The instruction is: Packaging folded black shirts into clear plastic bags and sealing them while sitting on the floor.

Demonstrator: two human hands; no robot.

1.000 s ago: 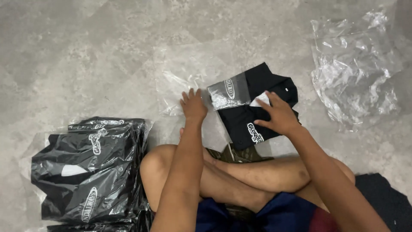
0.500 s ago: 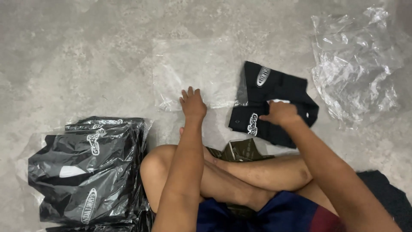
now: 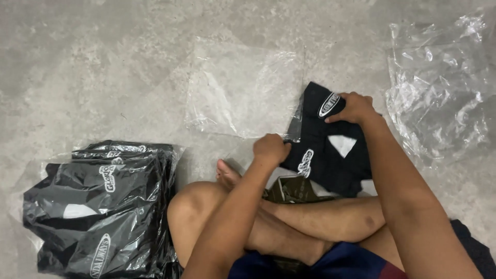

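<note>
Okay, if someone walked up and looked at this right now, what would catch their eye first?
Probably the folded black garment at centre right on the grey floor, held by the left hand and right hand. Next, the stack of bagged black garments at lower left.

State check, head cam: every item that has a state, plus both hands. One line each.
Folded black garment: unbagged, flat on the floor, beside the flat bag's right edge.
Flat clear bag: empty, spread on the floor.
Left hand: closed on the flat bag's near right corner.
Right hand: pressing the garment's top edge.
Stack of bagged garments: sealed in plastic, piled.
Crumpled clear bags: empty, wrinkled heap.
</note>
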